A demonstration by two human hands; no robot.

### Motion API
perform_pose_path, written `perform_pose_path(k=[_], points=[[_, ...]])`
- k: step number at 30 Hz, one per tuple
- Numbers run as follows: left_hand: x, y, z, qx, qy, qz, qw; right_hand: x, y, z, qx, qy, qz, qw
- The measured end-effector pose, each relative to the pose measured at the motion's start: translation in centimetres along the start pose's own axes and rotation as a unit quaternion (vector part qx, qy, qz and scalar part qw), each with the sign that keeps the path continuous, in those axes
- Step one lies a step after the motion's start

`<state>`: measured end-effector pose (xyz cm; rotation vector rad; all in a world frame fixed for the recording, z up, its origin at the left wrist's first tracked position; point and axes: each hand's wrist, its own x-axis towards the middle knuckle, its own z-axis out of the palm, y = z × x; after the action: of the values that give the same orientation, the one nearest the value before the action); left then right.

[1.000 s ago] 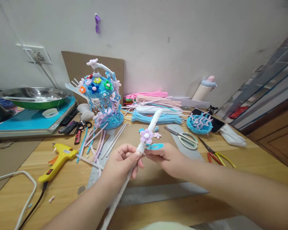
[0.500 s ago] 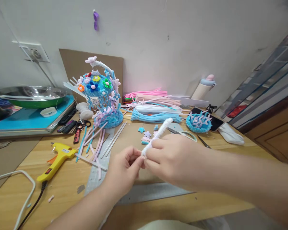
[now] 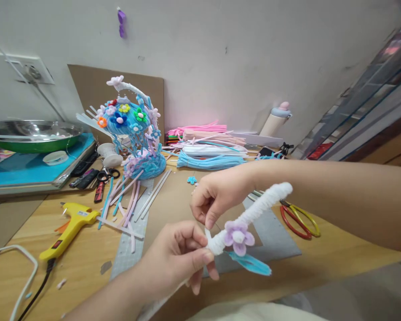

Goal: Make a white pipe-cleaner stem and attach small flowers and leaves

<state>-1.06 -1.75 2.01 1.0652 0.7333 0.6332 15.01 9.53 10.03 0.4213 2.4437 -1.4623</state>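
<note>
My left hand (image 3: 173, 258) is closed on the lower end of a thick stem (image 3: 267, 203) wound in fuzzy white pipe cleaner. The stem slants up to the right. A lilac flower (image 3: 239, 237) with a white centre sits on its side, and a light-blue pipe-cleaner loop (image 3: 252, 264) sticks out below. Just above the wrapped end, my right hand (image 3: 217, 191) pinches a loose white pipe cleaner (image 3: 207, 234) that runs down to the stem. Beyond the right hand, a small blue flower (image 3: 191, 180) lies on the cardboard (image 3: 173, 200).
A yellow glue gun (image 3: 71, 223) lies left, near cut pipe-cleaner strips (image 3: 131, 205). The flower-covered blue jellyfish-like ornament (image 3: 133, 125) stands behind. Bundles of pipe cleaners (image 3: 210, 160) lie along the wall. Red-and-yellow-handled pliers (image 3: 297, 218) rest under my right forearm.
My right hand has moved up, off the stem, drawing the loose pipe cleaner. The stem has tilted lower to the right, showing the lilac flower and blue loop. The view has shifted slightly right.
</note>
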Motion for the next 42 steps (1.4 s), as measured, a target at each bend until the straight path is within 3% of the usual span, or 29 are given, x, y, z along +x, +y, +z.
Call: perform_pose_path(k=[2,5,9,13,17,21,25,29,33,38,42], points=[[0.0,0.2,-0.3,-0.047,-0.005,0.020,0.999,0.0,1.7,1.1,0.100,0.035,-0.007,0.994],[0.7,0.4,-0.9,-0.067,0.047,0.061,0.995,0.4,3.9,3.4,0.173,0.165,-0.024,0.971],[2.0,0.4,-1.6,-0.041,0.173,0.077,0.981,1.3,5.1,6.2,0.151,0.333,-0.003,0.931],[2.5,0.2,-1.9,-0.012,0.248,0.094,0.964,3.3,4.6,8.4,0.171,0.438,-0.059,0.881],[2.9,0.1,-2.0,0.004,0.310,0.114,0.944,6.2,4.1,9.9,0.351,0.502,-0.127,0.780],[3.8,0.2,-2.1,0.005,0.347,0.143,0.927,7.8,4.0,10.4,0.522,0.515,-0.068,0.677],[5.0,0.1,-2.1,0.036,0.349,0.151,0.924,7.6,4.3,10.0,0.598,0.504,-0.017,0.623],[6.0,0.3,-1.6,0.036,0.336,0.171,0.926,6.8,4.9,9.3,0.612,0.512,-0.027,0.602],[6.2,0.9,-1.0,-0.019,0.267,0.184,0.946,5.6,5.0,8.6,0.606,0.522,-0.048,0.598],[5.8,2.1,-0.7,-0.148,0.184,0.084,0.968,4.6,4.9,8.4,0.605,0.523,-0.056,0.598],[5.6,2.5,-1.0,-0.206,0.145,-0.011,0.968,4.4,5.3,8.6,0.615,0.509,-0.061,0.599]])
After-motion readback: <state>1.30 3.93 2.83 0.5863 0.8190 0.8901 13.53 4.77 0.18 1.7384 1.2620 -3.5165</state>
